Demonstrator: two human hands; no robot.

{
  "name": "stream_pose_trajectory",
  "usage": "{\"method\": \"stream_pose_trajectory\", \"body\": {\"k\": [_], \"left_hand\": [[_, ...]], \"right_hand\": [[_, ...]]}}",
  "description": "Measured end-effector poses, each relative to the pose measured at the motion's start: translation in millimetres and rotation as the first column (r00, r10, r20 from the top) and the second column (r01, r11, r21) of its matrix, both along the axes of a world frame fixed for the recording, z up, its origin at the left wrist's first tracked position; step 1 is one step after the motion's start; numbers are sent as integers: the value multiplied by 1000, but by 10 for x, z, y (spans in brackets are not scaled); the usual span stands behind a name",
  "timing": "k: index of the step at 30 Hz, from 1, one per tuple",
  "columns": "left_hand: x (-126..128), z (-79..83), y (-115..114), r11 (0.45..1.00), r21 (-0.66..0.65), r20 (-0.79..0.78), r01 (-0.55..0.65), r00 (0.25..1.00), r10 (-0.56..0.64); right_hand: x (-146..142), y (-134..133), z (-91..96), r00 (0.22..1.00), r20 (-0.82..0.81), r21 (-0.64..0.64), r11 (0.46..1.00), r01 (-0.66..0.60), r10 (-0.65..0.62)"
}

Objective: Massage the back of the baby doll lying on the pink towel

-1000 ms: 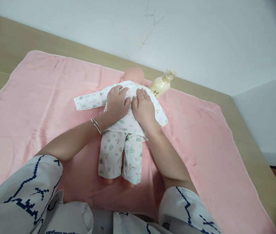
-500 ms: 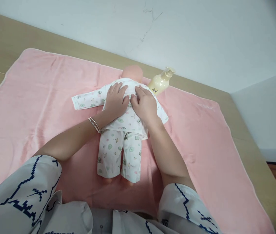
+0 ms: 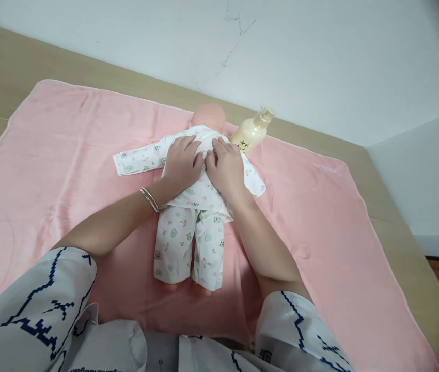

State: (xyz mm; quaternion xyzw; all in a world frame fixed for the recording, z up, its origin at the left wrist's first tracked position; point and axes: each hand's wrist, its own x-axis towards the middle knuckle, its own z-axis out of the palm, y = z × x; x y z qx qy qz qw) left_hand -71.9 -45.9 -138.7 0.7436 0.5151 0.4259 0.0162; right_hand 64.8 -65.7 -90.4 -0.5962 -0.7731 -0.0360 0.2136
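Note:
A baby doll (image 3: 208,118) in white printed pyjamas lies stretched out on a pink blanket, its bald head toward the wall and no face showing. Across the left side of the pyjama top (image 3: 188,195) rests my left hand (image 3: 182,163), fingers spread and slightly bent. Beside it my right hand (image 3: 227,165) lies on the right side of the top, its fingers a little more curled and the thumbs close together. Both hands press on the cloth and grasp nothing. The pyjama trousers (image 3: 173,245) cover the legs down to the feet.
Right of the doll's head, a pale yellow pump bottle (image 3: 251,133) lies tilted on the blanket. The pink blanket (image 3: 312,222) covers much of the wooden table (image 3: 6,57). A white wall (image 3: 145,36) with cracks rises behind the table.
Both hands have drawn slightly down the doll's top toward me, and the fingers are more bent. The doll and bottle stay where they were; the view has shifted slightly.

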Motion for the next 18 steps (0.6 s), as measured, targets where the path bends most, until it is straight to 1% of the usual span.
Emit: {"method": "stream_pose_trajectory", "body": {"k": [2, 4, 7, 9, 11, 13, 15, 18], "left_hand": [[-9, 29, -36, 1000, 4, -24, 12, 1000, -11], [-12, 46, -57, 1000, 16, -39, 1, 999, 0], [-5, 53, -56, 999, 22, -39, -29, 999, 29], [5, 48, -39, 999, 5, -41, -32, 999, 32], [11, 37, -17, 1000, -6, -48, -8, 999, 8], [10, 20, 3, 1000, -1, -49, 30, 998, -30], [0, 6, 8, 998, 10, -40, 64, 997, -64], [-23, 7, -15, 994, 26, -44, 108, 993, -107]], "right_hand": [[-82, -86, 25, 999, 30, -21, 999, 35, -34], [-120, -128, 33, 999, 33, -47, 998, 42, -40], [-59, -63, 3, 999, -37, -68, 997, 29, -32], [35, 37, -37, 997, -78, -85, 996, -11, 5], [123, 128, -72, 994, -92, -97, 993, -64, 56], [165, 163, -82, 992, -94, -95, 991, -95, 86], [142, 122, -55, 993, -87, -89, 992, -91, 83], [16, -38, 32, 998, -57, -77, 996, -33, 29]]}}
